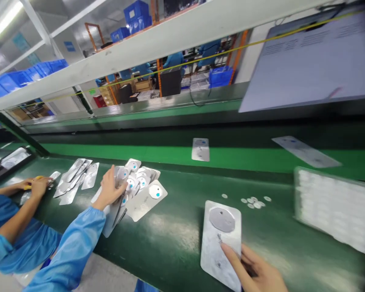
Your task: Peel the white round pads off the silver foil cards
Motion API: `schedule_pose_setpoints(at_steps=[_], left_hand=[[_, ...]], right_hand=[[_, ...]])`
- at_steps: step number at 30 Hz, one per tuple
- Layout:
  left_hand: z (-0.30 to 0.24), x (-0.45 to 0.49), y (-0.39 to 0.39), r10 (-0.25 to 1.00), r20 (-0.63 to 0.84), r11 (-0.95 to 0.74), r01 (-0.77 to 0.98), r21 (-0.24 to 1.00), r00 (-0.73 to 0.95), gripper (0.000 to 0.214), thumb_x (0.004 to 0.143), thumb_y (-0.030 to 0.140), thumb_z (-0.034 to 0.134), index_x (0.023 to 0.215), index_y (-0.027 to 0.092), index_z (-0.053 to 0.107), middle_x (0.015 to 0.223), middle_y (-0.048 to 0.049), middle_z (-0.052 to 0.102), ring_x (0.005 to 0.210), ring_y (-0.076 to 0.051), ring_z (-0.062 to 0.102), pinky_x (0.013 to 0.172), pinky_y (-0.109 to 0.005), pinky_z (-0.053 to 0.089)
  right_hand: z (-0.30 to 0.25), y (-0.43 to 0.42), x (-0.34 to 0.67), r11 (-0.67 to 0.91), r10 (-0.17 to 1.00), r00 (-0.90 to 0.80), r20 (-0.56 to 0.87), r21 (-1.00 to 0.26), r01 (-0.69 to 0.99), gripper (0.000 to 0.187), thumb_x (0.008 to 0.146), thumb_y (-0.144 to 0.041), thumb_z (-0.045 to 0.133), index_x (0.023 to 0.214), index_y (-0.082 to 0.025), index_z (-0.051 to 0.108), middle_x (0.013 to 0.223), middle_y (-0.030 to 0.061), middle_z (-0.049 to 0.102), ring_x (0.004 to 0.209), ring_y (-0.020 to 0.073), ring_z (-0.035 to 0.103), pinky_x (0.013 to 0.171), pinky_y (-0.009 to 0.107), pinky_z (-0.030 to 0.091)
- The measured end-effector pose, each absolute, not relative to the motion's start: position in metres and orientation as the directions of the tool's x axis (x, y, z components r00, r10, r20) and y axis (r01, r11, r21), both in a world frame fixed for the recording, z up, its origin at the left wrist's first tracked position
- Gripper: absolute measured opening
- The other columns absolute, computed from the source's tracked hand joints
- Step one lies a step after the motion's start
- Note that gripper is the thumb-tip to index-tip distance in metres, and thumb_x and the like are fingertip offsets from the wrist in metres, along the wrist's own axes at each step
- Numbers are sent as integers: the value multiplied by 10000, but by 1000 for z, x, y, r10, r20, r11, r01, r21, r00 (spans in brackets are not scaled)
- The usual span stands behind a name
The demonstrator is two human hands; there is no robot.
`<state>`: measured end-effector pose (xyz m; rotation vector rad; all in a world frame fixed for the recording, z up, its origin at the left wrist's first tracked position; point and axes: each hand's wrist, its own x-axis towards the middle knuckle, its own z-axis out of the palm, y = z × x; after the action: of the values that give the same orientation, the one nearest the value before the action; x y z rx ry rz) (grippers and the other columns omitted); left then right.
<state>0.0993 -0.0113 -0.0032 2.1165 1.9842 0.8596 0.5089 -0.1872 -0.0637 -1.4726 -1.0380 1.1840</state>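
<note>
**Where everything lay**

While my left hand (109, 190) closed on the fanned stack of foil sheets (142, 178), its fingers curled over the near edges and pinched several together, my right hand (255, 269) lay open on a single foil sheet (220, 259) closer to me. My index finger (231, 257) pressed that sheet's lower edge, and the other fingers spread beside it, partly cut off by the frame. The sheet carried a grey, roughly octagonal disc (222, 219) and lay flat on the green belt (173, 259).

Just beyond it, small white discs (252, 201) lay scattered on the belt, and a blurred tray of white pieces (334, 207) sat at the right edge of view. A lone foil sheet (200, 149) and a longer foil sheet (305, 152) lay on the far green strip. Left of my stack, a second pile of foil sheets (76, 178) lay fanned out. A co-worker's hands (33, 186), in blue sleeves, were at the left with something yellow (38, 177) between them, and a black tray (12, 164) sat past them.
</note>
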Motion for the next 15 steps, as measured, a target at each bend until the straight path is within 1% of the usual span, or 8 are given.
schedule_pose_setpoints(at_steps=[2,4,6,7,9,11,13,15], left_hand=[[-1,118,-22,889,457,-242,825,511,-22,935,804,471,714,1574,99,337,1580,-271,392,1500,-450,324,1224,-672,202],[-1,151,-41,867,498,-371,645,668,-17,865,842,454,732,1573,167,370,1592,-209,419,1523,-391,333,1266,-598,204],[-3,196,-64,947,297,-319,262,911,122,776,913,450,690,1585,231,369,1525,-162,538,1468,-343,459,1233,-544,336],[-4,220,-75,956,135,-162,86,983,262,775,918,466,693,1587,233,377,1495,-165,578,1424,-349,519,1190,-535,407],[-6,265,-92,894,-137,194,-93,977,427,776,886,476,744,1551,201,453,1385,-186,671,1294,-367,639,1093,-511,512],[-7,300,-97,839,-296,407,-167,898,456,788,823,455,819,1498,173,525,1280,-193,733,1187,-367,705,1013,-483,571],[-10,320,-94,833,-343,474,-238,848,435,816,766,431,875,1468,167,553,1219,-185,762,1140,-356,731,963,-458,602],[-14,327,-89,833,-353,492,-279,825,426,851,728,418,908,1460,172,551,1207,-181,769,1137,-349,735,942,-444,616]], right_hand=[[-55,-190,499,-182,965,189,-184,-983,-27,498,771,-679,750,837,-185,770,734,76,768,695,269,750,589,282,614],[-44,-191,483,-161,975,142,-173,-982,-96,544,826,-697,704,900,-161,762,755,83,764,691,254,728,580,288,584],[-33,-187,466,-138,989,41,-143,-983,-118,554,875,-692,666,903,-143,741,738,69,739,637,207,676,555,264,525],[-29,-184,460,-126,992,-18,-124,-987,-105,542,893,-677,660,892,-139,728,716,51,718,610,179,641,545,247,491],[-24,-176,456,-74,991,-109,-74,-997,-4,506,940,-631,629,837,-141,698,659,11,661,567,136,571,519,220,427],[-21,-163,468,33,996,-93,9,-967,254,489,1026,-542,530,771,-154,684,628,-4,632,556,126,549,515,216,412],[-20,-144,493,95,991,26,130,-832,547,485,1079,-425,442,766,-163,704,677,24,665,614,152,596,583,243,461],[-22,-121,520,67,963,136,233,-695,716,405,1075,-333,443,876,-160,750,827,78,715,745,199,653,715,295,508]])
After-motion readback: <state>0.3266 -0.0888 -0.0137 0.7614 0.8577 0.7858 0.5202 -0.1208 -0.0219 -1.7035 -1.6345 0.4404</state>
